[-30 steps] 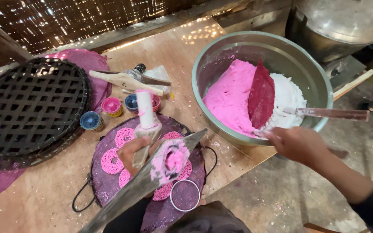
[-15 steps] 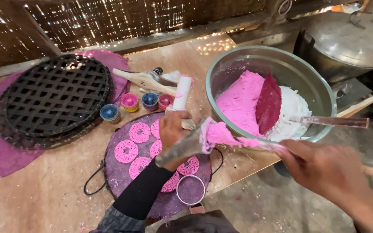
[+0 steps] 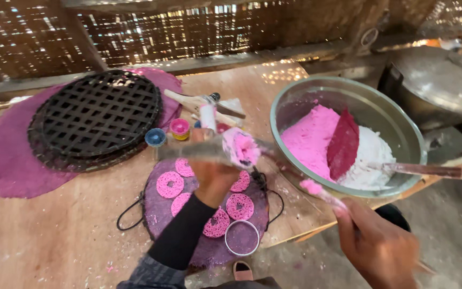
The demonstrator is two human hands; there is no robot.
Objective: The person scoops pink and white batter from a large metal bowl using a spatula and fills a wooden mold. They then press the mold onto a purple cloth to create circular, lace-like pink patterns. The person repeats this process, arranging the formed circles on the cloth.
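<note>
My left hand (image 3: 214,179) hovers over a round purple mat (image 3: 159,222) that carries several pink ring-shaped discs (image 3: 169,184). It grips a long flat metal strip (image 3: 183,151) held level, with a lump of pink dough (image 3: 240,148) on it. My right hand (image 3: 376,247), blurred at the lower right, grips a thin stick (image 3: 330,200) with pink dough on its tip, just below the rim of a large metal bowl (image 3: 348,81). The bowl holds pink and white dough and a dark red paddle (image 3: 343,143).
A small metal ring (image 3: 241,237) lies on the mat's near edge. A black lattice tray (image 3: 94,115) rests on a purple cloth (image 3: 6,163) at the left. Small blue (image 3: 155,137) and pink (image 3: 179,128) cups stand behind the mat. A lidded metal pot (image 3: 445,80) stands at the right.
My left hand has raised the strip to level, carrying the dough lump toward the bowl. My right hand has dropped from the bowl's rim toward the lower right.
</note>
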